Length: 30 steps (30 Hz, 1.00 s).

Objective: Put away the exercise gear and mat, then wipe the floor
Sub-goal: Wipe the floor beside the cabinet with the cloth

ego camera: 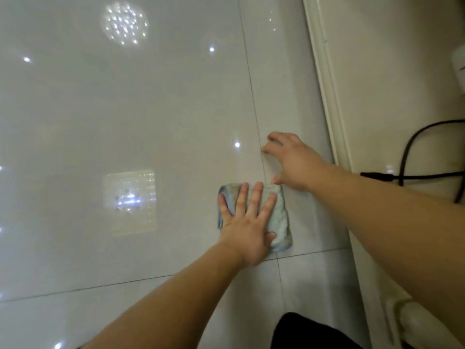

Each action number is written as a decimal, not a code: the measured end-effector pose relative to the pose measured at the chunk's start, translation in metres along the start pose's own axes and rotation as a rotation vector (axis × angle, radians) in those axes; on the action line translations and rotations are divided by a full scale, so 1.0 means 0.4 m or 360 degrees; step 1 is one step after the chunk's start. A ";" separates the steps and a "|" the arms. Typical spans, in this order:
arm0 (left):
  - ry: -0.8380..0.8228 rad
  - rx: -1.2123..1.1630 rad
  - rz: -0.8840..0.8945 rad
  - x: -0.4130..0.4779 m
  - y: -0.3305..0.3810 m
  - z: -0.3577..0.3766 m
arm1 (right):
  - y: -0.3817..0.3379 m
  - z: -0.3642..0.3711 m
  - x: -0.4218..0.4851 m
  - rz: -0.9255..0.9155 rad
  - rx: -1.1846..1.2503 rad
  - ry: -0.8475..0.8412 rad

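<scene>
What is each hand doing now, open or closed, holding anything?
Left hand: open, pressed flat on the folded cloth on the floor.
Right hand: open, empty, fingertips propped on the floor.

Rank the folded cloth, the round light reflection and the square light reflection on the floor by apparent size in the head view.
1. Square light reflection
2. Folded cloth, partly covered by the left hand, so close to the square
3. Round light reflection

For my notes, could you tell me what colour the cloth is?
Pale blue-green with a blue edge; the cloth shows in the head view.
</scene>
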<state>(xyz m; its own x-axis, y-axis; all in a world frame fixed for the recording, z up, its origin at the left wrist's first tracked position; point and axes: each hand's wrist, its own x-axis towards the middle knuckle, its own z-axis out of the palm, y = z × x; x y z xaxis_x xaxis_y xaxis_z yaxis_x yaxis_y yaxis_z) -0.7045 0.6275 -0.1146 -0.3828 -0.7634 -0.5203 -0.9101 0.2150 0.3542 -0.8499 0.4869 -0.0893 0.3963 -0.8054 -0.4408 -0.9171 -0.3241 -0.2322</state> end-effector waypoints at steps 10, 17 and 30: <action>0.0111 0.0052 0.0005 0.009 -0.007 0.011 | -0.011 0.001 0.005 0.0005 -0.0069 0.0011; 0.0319 0.0055 -0.0063 0.003 0.006 0.033 | -0.003 0.010 -0.012 -0.0012 -0.0065 0.0043; 0.0385 0.0112 -0.0001 -0.187 0.122 0.217 | -0.037 0.136 -0.211 0.0144 0.0194 0.0380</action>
<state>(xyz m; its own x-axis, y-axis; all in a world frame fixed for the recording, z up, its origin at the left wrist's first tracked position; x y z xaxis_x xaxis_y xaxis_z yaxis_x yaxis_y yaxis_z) -0.7340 0.7479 -0.1260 -0.3410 -0.8852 -0.3164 -0.9223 0.2499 0.2948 -0.8673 0.5868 -0.0957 0.2782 -0.9271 -0.2513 -0.9305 -0.1952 -0.3100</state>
